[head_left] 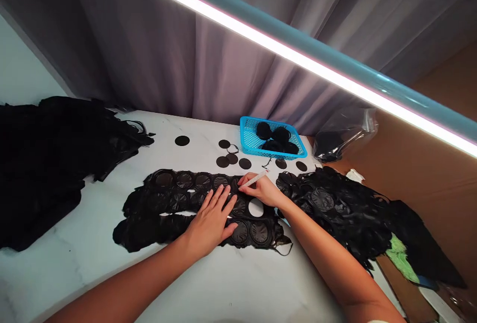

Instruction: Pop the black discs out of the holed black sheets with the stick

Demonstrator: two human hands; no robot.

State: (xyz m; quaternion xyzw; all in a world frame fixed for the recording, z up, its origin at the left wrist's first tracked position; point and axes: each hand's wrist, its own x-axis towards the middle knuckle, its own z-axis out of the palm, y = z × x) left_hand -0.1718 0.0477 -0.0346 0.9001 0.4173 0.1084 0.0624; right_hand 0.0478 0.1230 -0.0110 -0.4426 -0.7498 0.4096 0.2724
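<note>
Black fabric strips with rows of round pieces (160,199) lie across the white table in front of me. My left hand (210,221) rests flat on them, its fingers spread. In my right hand (261,189) is a slim white pen-like tool (257,178), pinched between the fingers, its tip down at the upper row of rounds. Just below the right hand, a round opening (256,207) in the fabric shows white. A thin loop of strap hangs off the fabric's lower right end.
Loose black discs (182,140) lie behind the fabric. A blue basket (244,136) holds black round pieces. Black fabric heaps stand at left (44,164) and right (343,203). A clear bag (346,129) sits at the back right; a lit tube lamp (261,37) crosses above.
</note>
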